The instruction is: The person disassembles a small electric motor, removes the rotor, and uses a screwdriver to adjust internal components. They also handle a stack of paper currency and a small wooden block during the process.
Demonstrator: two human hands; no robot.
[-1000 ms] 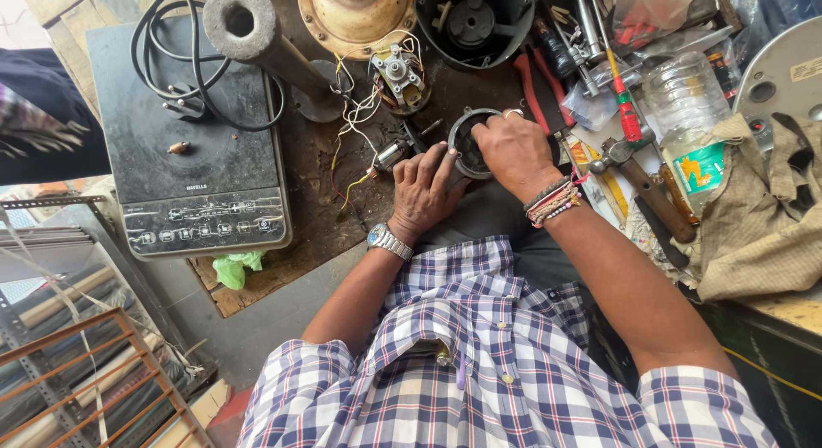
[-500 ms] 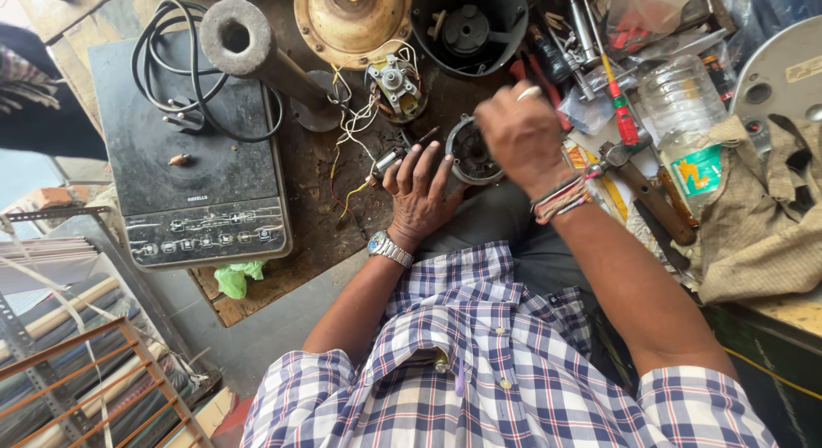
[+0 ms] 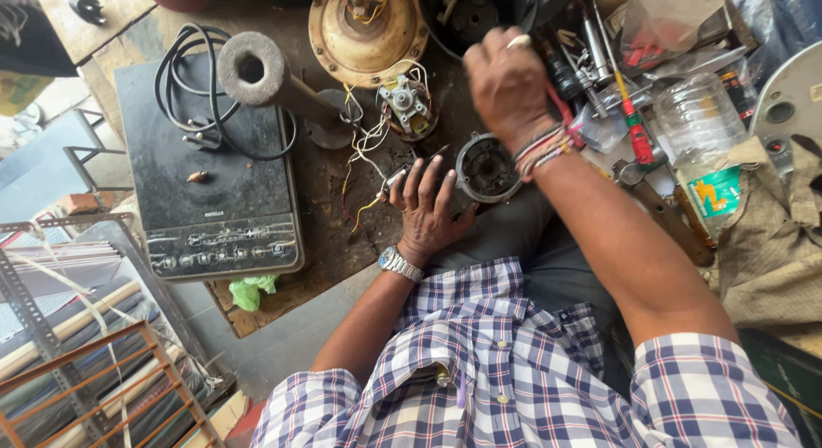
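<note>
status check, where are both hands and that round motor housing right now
Left hand flat beside round motor housing, fingers spread. Right hand raised above it, blurred, grip unclear. Loose wires by left fingertips.

A worn dark wooden workbench (image 3: 334, 242) carries a flat black induction cooktop (image 3: 214, 217), a round brass-coloured motor housing (image 3: 368, 37), a small wired motor (image 3: 409, 105), a clear plastic bottle (image 3: 698, 131) and red-handled screwdrivers (image 3: 638, 135).

A repair workshop: a cluttered workbench (image 3: 342, 242) with screwdrivers (image 3: 629, 114), loose wires (image 3: 364, 148) and motor parts (image 3: 368, 28).
</note>
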